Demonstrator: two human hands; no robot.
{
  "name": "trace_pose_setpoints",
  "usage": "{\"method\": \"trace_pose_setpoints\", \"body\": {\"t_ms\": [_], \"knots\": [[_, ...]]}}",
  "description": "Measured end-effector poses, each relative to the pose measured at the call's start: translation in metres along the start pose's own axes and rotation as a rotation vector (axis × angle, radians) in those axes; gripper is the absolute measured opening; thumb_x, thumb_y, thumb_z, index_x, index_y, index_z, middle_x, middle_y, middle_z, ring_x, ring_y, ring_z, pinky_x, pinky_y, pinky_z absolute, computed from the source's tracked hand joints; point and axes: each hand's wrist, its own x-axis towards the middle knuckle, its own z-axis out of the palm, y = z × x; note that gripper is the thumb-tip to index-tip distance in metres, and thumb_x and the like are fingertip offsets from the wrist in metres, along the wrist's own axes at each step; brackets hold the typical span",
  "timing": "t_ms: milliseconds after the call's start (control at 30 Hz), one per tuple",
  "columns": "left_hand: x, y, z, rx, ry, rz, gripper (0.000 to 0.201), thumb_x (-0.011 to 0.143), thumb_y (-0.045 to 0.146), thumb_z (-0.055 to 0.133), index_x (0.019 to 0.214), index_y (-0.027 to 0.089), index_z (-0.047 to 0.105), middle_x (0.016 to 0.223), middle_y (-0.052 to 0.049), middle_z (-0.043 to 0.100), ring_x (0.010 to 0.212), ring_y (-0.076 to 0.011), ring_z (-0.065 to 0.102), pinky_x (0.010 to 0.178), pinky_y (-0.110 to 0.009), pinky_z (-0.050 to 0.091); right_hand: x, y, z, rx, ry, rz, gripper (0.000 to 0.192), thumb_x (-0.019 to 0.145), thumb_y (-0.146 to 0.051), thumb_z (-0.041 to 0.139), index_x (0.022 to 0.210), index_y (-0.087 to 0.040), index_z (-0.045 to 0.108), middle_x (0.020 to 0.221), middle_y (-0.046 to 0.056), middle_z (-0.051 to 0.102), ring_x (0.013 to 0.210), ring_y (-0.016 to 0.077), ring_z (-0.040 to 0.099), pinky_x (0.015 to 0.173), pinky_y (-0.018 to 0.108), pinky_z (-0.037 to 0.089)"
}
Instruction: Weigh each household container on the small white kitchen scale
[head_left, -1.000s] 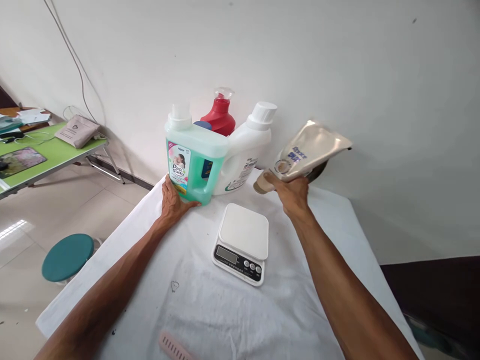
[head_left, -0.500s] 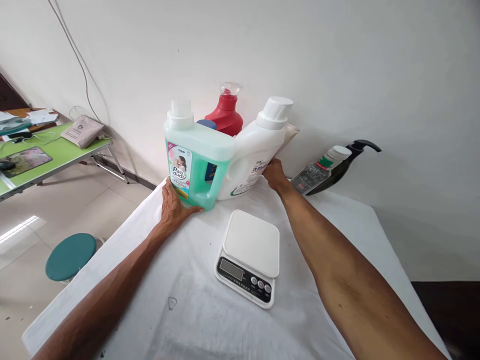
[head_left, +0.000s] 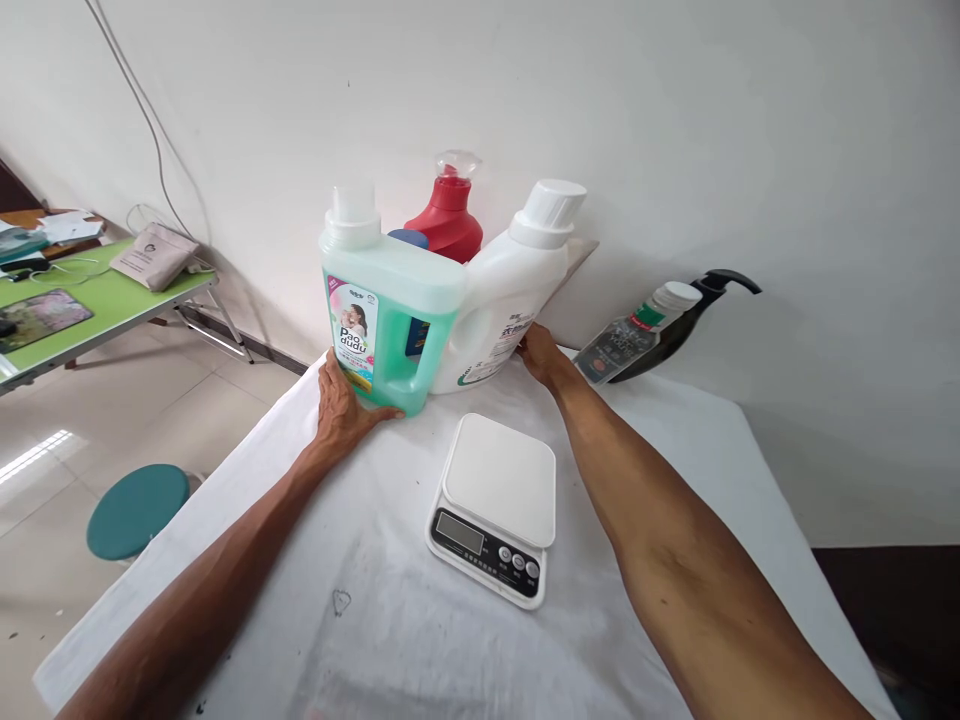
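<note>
Green jug [head_left: 390, 310], pictured label, translucent cap, left hand [head_left: 339, 400] at base.

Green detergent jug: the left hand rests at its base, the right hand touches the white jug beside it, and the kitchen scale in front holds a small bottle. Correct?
Not quite. In the head view the kitchen scale has nothing on its platform. The rest stands: the left hand is at the base of the green detergent jug, and the right hand touches the white jug.
</note>
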Motion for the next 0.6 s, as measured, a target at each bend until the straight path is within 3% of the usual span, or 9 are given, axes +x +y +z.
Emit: {"method": "trace_pose_setpoints", "body": {"t_ms": [167, 267, 367, 433, 500, 600], "knots": [[0.001, -0.003, 0.002, -0.025, 0.009, 0.0, 0.148, 0.041, 0.036, 0.105, 0.161, 0.018, 0.02, 0.15, -0.022, 0.042, 0.149, -0.0469, 0.04, 0.126, -0.065, 0.038, -0.027, -0.007, -0.012, -0.049, 0.097, -0.071, 0.05, 0.088, -0.074, 0.061, 0.093, -0.024, 0.066, 0.101, 0.008, 0.076, 0.101, 0.024, 0.071, 0.088, 0.04, 0.063], [0.002, -0.005, 0.002, -0.046, 0.007, 0.007, 0.147, 0.039, 0.035, 0.105, 0.16, 0.02, 0.023, 0.15, -0.021, 0.041, 0.15, -0.0481, 0.038, 0.127, -0.068, 0.036, -0.062, -0.002, -0.026, -0.141, 0.342, -0.142, 0.049, 0.091, -0.071, 0.061, 0.102, -0.023, 0.061, 0.112, 0.01, 0.07, 0.107, 0.0259, 0.067, 0.094, 0.045, 0.061], [0.003, -0.006, 0.002, -0.045, 0.004, 0.013, 0.146, 0.039, 0.036, 0.104, 0.16, 0.019, 0.024, 0.15, -0.022, 0.041, 0.15, -0.0479, 0.039, 0.126, -0.069, 0.035, -0.087, 0.003, -0.043, -0.245, 0.668, -0.194, 0.051, 0.087, -0.057, 0.073, 0.119, -0.023, 0.051, 0.136, 0.017, 0.057, 0.13, 0.0317, 0.054, 0.118, 0.056, 0.045], [0.003, -0.005, 0.001, -0.034, 0.007, 0.016, 0.145, 0.04, 0.037, 0.104, 0.159, 0.019, 0.024, 0.15, -0.021, 0.041, 0.149, -0.0472, 0.04, 0.126, -0.068, 0.036, -0.087, 0.002, -0.052, -0.311, 0.841, -0.162, 0.066, 0.08, -0.048, 0.083, 0.127, -0.024, 0.043, 0.148, 0.02, 0.044, 0.144, 0.0364, 0.041, 0.125, 0.061, 0.034], [0.003, -0.004, 0.001, -0.024, 0.009, 0.01, 0.145, 0.039, 0.038, 0.104, 0.159, 0.019, 0.024, 0.15, -0.021, 0.041, 0.148, -0.0471, 0.04, 0.126, -0.068, 0.036, -0.075, -0.003, -0.057, -0.378, 0.946, -0.044, 0.079, 0.073, -0.044, 0.089, 0.13, -0.026, 0.037, 0.152, 0.02, 0.038, 0.147, 0.0396, 0.037, 0.122, 0.065, 0.036], [0.003, -0.004, 0.002, -0.021, 0.001, -0.007, 0.146, 0.039, 0.038, 0.104, 0.16, 0.018, 0.023, 0.151, -0.022, 0.04, 0.15, -0.0482, 0.038, 0.127, -0.068, 0.036, -0.048, -0.011, -0.054, -0.42, 1.005, 0.128, 0.087, 0.07, -0.042, 0.091, 0.132, -0.027, 0.032, 0.152, 0.021, 0.033, 0.147, 0.0424, 0.037, 0.117, 0.067, 0.041]]}}
